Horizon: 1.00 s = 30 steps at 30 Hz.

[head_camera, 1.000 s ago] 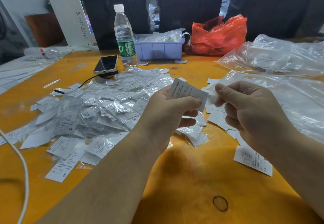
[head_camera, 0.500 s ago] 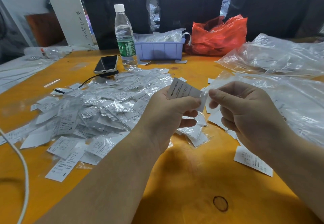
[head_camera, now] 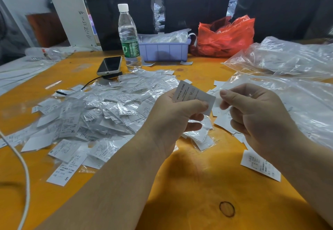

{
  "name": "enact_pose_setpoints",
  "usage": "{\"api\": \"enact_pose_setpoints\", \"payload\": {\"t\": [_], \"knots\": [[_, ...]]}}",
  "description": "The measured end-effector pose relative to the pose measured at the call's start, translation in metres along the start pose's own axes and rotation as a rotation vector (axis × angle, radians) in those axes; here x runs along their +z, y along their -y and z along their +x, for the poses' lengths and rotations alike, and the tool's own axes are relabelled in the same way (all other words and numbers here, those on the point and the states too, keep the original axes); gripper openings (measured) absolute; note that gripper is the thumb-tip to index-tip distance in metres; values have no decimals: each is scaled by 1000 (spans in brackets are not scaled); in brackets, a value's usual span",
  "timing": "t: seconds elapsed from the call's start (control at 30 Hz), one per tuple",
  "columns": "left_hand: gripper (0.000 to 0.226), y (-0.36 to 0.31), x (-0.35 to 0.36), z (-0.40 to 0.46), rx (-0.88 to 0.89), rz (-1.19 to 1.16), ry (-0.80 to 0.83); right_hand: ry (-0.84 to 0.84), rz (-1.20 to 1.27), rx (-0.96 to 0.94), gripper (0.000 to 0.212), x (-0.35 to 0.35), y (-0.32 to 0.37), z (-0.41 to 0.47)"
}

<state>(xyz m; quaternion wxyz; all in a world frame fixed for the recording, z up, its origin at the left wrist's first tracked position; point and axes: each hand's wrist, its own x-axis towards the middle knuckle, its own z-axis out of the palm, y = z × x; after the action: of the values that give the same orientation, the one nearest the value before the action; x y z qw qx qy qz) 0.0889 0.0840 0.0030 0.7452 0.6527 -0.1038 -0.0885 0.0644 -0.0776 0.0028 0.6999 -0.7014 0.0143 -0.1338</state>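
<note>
Our left hand [head_camera: 173, 114] pinches a white label [head_camera: 191, 94] above the tabletop [head_camera: 189, 184]; our right hand [head_camera: 255, 114], fingers curled, nips its three o'clock edge. A label heap [head_camera: 100, 114] lies at nine o'clock.

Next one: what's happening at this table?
A person is working through clothing labels at an orange table. The left hand pinches one white label, printed MADE IN CHINA, between thumb and fingers, raised above the table. The right hand meets that label's right edge with thumb and curled fingers, apparently pinching it. A big pile of bagged labels lies to the left, with loose labels and clear plastic bags to the right.
</note>
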Motion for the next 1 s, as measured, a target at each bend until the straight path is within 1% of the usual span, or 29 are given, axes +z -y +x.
{"api": "enact_pose_setpoints", "payload": {"t": [0.27,0.43,0.7,0.87,0.93,1.0], "knots": [[19,-1,-1,0,-13,15,-41,48,34,-3,11,0,0,-1],[16,-2,-1,0,-9,11,-54,80,47,28,10,0,0,0],[15,-3,0,-2,1,-14,-51,184,57,47,2,0,0,-1],[12,-3,0,-2,-23,-46,-38,196,77,60,22,2,1,-1],[11,-3,0,-2,-53,-80,-18,204,84,57,25,3,1,-2],[12,-3,1,-4,-111,-162,21,209,91,54,24,2,1,-2]]}}
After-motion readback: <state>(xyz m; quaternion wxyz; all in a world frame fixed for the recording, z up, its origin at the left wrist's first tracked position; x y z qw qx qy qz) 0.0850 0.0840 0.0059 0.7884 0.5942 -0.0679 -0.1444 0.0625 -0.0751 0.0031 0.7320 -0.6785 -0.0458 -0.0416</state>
